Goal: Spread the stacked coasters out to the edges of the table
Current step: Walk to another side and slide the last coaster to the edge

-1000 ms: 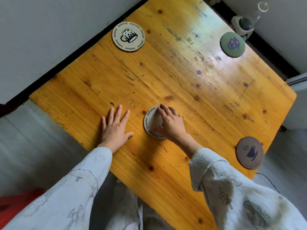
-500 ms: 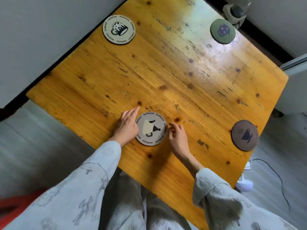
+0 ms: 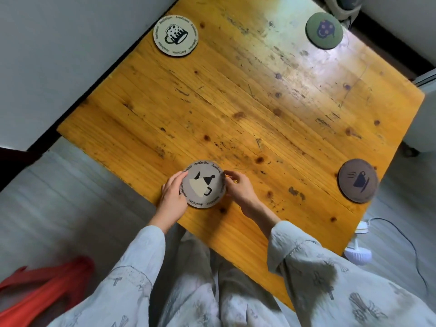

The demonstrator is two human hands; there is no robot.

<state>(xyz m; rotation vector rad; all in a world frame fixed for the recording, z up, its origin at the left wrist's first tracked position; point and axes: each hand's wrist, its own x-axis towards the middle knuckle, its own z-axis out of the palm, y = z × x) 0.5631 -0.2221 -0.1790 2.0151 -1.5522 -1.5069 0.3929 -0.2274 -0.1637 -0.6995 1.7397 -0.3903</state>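
A grey round coaster with a tipped cream cup (image 3: 204, 184) lies flat near the front edge of the wooden table (image 3: 259, 109). My left hand (image 3: 173, 197) presses against its left rim and my right hand (image 3: 238, 188) touches its right rim, so both hands hold it between them. A cream coaster with a beer mug (image 3: 175, 35) sits at the far left edge. At the far right corner rests a green coaster (image 3: 324, 30). A brown coaster with a cup (image 3: 357, 180) lies at the near right edge.
A white wall runs along the table's left side. Grey floor lies in front. A red object (image 3: 42, 291) is on the floor at lower left. A white plug and cable (image 3: 361, 241) lie on the floor at right. A white appliance (image 3: 427, 119) stands beside the right corner.
The grey coaster has slid toward the table's front edge. My left hand came off the bare wood onto the coaster's left rim, and my right hand shifted from on top to its right rim.
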